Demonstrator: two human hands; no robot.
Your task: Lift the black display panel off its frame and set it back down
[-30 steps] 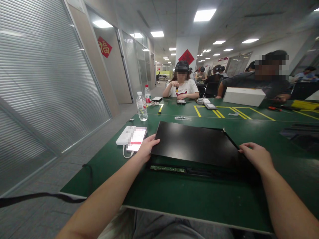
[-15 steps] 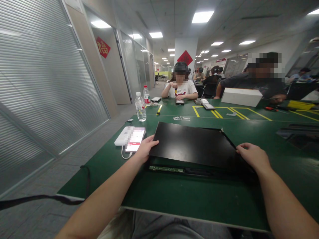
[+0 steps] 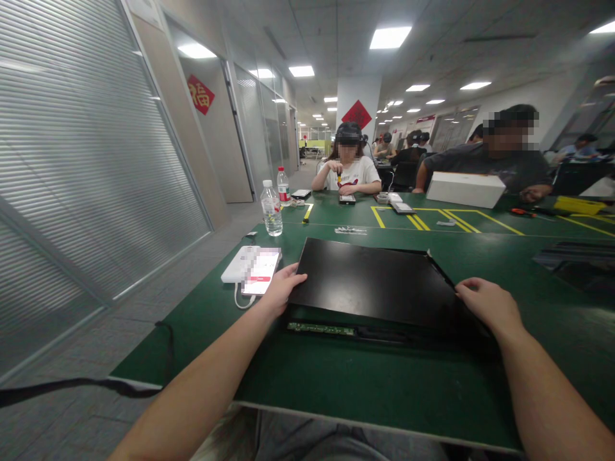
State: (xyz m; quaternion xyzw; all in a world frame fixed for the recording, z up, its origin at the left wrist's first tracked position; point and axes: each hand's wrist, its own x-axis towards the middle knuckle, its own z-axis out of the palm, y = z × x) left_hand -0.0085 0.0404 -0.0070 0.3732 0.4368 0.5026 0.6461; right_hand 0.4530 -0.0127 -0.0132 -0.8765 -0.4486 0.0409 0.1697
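Observation:
A large flat black panel (image 3: 375, 278) lies in front of me on the green table (image 3: 346, 378), its near edge lifted a little. Under that edge a narrow green circuit strip (image 3: 323, 328) shows. My left hand (image 3: 281, 288) grips the panel's near left corner, thumb on top. My right hand (image 3: 485, 304) holds the near right edge, fingers curled over it.
A phone (image 3: 262, 272) on a white power bank (image 3: 237, 264) lies left of the panel. A water bottle (image 3: 271, 208) stands behind it. Across the table sit two people, with a white box (image 3: 465, 189) and small tools. A glass wall runs along the left.
The view has shifted slightly. Both hands stay on the panel, which keeps its place.

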